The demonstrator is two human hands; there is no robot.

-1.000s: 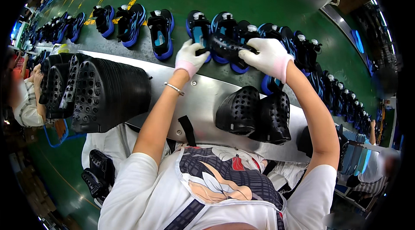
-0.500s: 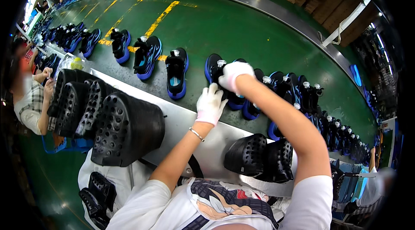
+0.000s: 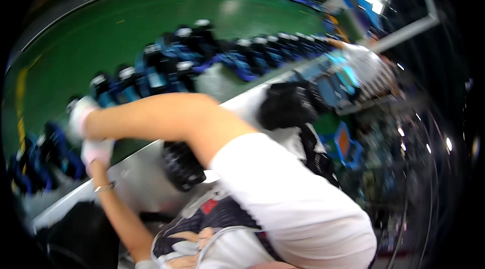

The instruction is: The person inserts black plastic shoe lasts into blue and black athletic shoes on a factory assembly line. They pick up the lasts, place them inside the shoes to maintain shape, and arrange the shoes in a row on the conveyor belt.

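Observation:
My white-gloved right hand reaches across to the left over the green surface, among the black-and-blue sneakers. Just below it is my left hand, also gloved, close to or touching the right. Motion smears the fingers of both hands, and whatever they may hold is hidden. A dark shoe shows at the far edge of my right hand. To the left of my hands stands a black-and-blue sneaker. Beyond my right forearm, another sneaker heads a line of several, with whitish wads at their openings.
A metal ledge edges the green surface on my side. Black perforated shoe-shaped blocks sit on it, and a dark bulky shape fills the lower left. At right, a co-worker reaches toward the shoe line.
The view has swung to the right, so the scene has shifted left and blurred. My hands now appear at the left, nearer each other, and the co-worker on the right shows more fully.

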